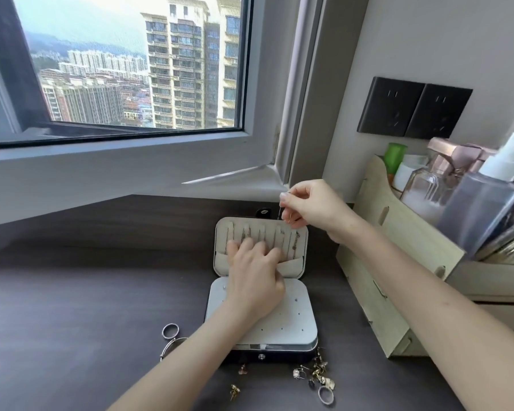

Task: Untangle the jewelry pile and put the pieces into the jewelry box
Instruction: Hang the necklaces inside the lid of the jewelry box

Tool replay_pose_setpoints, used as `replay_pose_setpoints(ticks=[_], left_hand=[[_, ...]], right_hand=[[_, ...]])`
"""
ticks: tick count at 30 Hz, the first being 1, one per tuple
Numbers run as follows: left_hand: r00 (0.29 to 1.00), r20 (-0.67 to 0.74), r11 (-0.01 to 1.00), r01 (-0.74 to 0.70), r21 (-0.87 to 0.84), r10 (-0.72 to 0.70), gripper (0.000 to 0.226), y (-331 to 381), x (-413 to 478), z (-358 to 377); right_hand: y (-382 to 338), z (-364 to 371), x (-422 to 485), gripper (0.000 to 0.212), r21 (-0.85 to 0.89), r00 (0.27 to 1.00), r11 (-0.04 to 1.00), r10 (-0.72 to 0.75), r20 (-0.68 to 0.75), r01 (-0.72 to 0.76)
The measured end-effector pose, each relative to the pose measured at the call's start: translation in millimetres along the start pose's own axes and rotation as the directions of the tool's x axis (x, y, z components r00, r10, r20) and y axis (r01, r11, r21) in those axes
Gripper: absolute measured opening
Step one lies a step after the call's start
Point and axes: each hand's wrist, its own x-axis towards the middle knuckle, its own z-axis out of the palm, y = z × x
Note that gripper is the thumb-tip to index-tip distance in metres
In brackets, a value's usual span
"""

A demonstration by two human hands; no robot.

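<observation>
Chain [279, 209] hangs vertically, pinched between thumb and forefinger of your right hand [312, 207], just above the far right slots of the open jewelry box [291, 324] lid; your left hand [254, 272] presses the lid lining, fingers spread, holding nothing.

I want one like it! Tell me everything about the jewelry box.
The jewelry box lies open on the dark table. Its outside is dark, its lining pale. The lid lies back, showing a row of slots. A pale panel with small holes covers the base. The left hand presses on the lid; the right hand pinches a thin chain above it.
</observation>
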Motion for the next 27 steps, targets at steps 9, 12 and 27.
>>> replay_pose_setpoints(ticks=[9,12,27], left_hand=[[0.996,-0.069,0.997,0.059,-0.050,-0.062,0.011,-0.8,0.5,-1.4],[0.992,-0.072,0.991,0.097,-0.094,-0.103,0.015,-2.0,0.4,-0.3],[0.987,-0.063,0.981,0.138,-0.136,-0.147,0.014,-4.1,1.1,4.4]], right_hand=[[6.8,3.8,-12.4,0.023,-0.392,0.993,0.914,-0.115,0.004,0.107],[14.3,11.5,-15.0,0.020,-0.640,0.976,0.753,-0.217,-0.022,0.154],[41.7,46.6,-10.8,0.032,-0.847,0.836,0.519,-0.511,-0.202,0.113]])
